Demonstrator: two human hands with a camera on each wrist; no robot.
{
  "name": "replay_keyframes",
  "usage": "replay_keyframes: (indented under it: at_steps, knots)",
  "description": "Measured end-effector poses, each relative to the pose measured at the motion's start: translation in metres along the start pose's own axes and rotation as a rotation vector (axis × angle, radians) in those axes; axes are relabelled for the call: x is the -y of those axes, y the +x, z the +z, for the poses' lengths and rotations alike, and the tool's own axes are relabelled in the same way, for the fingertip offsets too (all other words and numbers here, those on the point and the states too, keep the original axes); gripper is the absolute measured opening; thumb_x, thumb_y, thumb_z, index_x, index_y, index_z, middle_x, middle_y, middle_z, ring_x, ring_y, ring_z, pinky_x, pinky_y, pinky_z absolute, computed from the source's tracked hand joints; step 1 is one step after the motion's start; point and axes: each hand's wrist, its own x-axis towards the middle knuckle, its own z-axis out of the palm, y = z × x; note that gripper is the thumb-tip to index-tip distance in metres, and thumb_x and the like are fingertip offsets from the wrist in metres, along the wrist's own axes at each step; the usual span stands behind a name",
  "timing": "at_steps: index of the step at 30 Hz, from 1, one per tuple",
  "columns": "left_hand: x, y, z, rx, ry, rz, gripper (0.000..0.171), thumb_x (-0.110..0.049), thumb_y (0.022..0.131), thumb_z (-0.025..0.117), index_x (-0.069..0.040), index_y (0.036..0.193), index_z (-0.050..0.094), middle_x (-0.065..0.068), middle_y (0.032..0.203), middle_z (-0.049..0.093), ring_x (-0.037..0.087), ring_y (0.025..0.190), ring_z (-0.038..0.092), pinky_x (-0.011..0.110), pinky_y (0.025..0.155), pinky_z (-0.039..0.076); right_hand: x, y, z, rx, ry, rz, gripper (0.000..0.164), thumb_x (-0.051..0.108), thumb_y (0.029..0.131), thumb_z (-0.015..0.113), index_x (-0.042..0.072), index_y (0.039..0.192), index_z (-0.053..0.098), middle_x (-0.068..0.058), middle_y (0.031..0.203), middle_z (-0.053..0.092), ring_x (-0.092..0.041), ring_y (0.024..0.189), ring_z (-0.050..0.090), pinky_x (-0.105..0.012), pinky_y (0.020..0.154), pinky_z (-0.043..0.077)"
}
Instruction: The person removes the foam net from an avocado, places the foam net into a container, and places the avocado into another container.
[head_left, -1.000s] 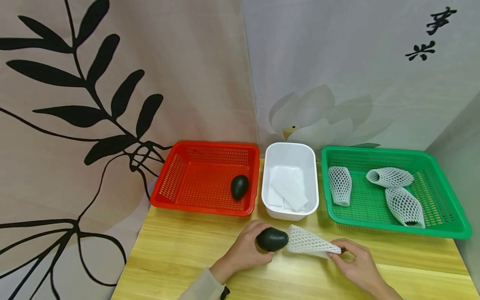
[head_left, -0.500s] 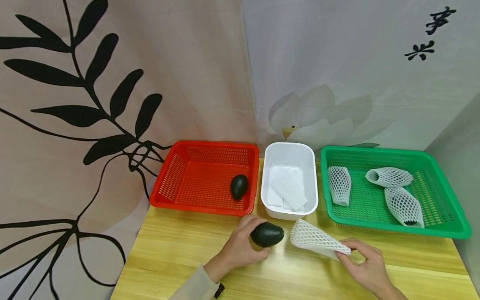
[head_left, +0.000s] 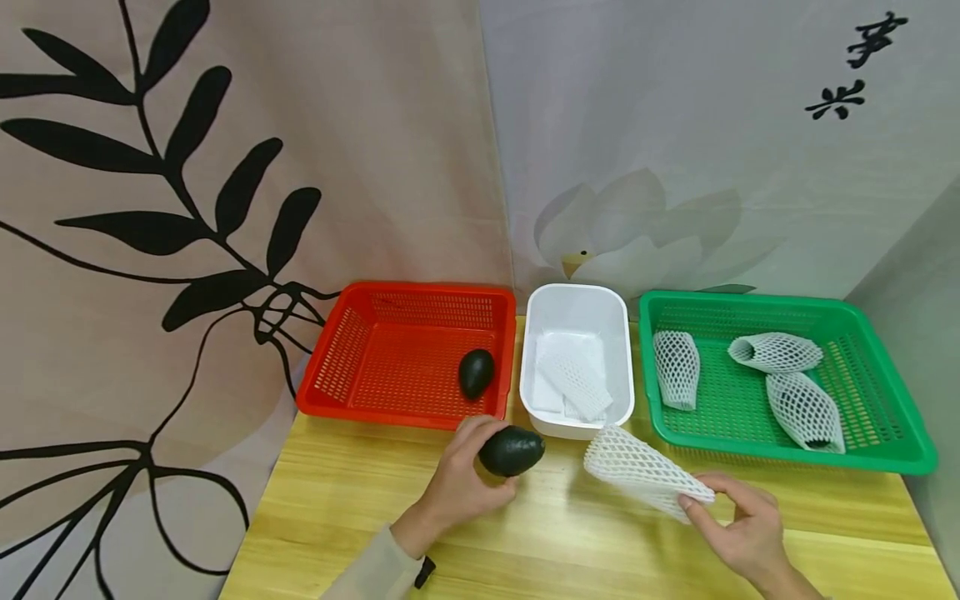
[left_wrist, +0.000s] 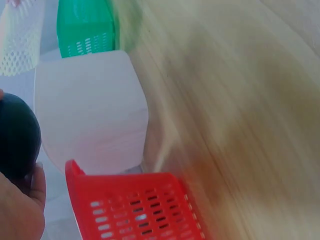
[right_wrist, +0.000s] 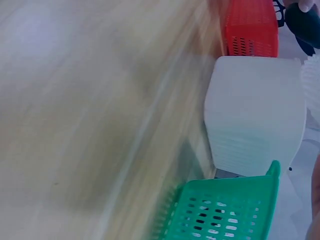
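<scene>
In the head view my left hand (head_left: 459, 477) grips a dark green avocado (head_left: 512, 451) above the table, its narrower end turned right. The same avocado (left_wrist: 19, 136) fills the left edge of the left wrist view. My right hand (head_left: 744, 525) pinches the narrow end of a white foam net sleeve (head_left: 637, 468) between thumb and fingers. The sleeve's wide mouth faces left toward the avocado, with a gap between the two. Part of the sleeve (right_wrist: 313, 85) shows at the right edge of the right wrist view.
A red basket (head_left: 315, 404) at the back left holds another avocado (head_left: 476, 373). The white bin (head_left: 534, 408) in the middle contains flat foam sleeves (head_left: 576, 379). At the back right, a green basket (head_left: 750, 454) holds three net-sleeved items (head_left: 804, 410).
My left hand and the avocado have moved left and slightly away from me. The sleeve in my right hand has shifted right with its mouth raised, widening the gap from the avocado.
</scene>
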Motion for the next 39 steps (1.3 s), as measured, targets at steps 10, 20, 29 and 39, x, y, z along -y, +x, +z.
replay_keyframes:
  at_steps: [10,20,29,39]
  knots:
    - [0.011,0.008,-0.025,-0.111,0.052,-0.004,0.069,-0.002,0.067,0.086,-0.004,0.133,0.065,0.013,0.129,0.062,0.028,0.113,0.063,0.044,0.092,0.058,0.009,0.033,0.018,-0.139,0.227,-0.131,0.023,-0.019,0.079,0.077,-0.033,0.08,0.059,-0.026,0.092,0.075,-0.02,0.088,0.076,-0.02,0.082,0.058]
    - [0.023,0.011,-0.039,-0.222,0.092,-0.048,0.072,0.0,0.063,0.091,-0.002,0.13,0.067,0.016,0.123,0.065,0.032,0.107,0.065,0.043,0.088,0.058,0.01,0.051,0.03,-0.289,0.246,-0.173,0.023,-0.023,0.075,0.075,-0.035,0.08,0.057,-0.028,0.09,0.075,-0.024,0.087,0.077,-0.022,0.08,0.059]
    - [0.031,0.011,-0.049,-0.246,0.092,-0.216,0.068,-0.001,0.07,0.091,-0.007,0.133,0.066,0.01,0.126,0.064,0.025,0.105,0.066,0.043,0.085,0.058,0.006,0.065,0.04,-0.371,0.185,-0.207,0.021,-0.024,0.074,0.074,-0.034,0.079,0.056,-0.027,0.086,0.074,-0.021,0.083,0.076,-0.021,0.077,0.059]
    - [0.04,0.014,-0.056,-0.286,0.133,-0.295,0.065,-0.007,0.071,0.091,0.0,0.131,0.066,0.011,0.124,0.064,0.028,0.102,0.066,0.052,0.083,0.056,-0.008,0.068,0.044,-0.358,0.093,-0.16,0.027,-0.016,0.078,0.079,-0.032,0.08,0.057,-0.021,0.087,0.075,-0.016,0.081,0.074,-0.016,0.074,0.057]
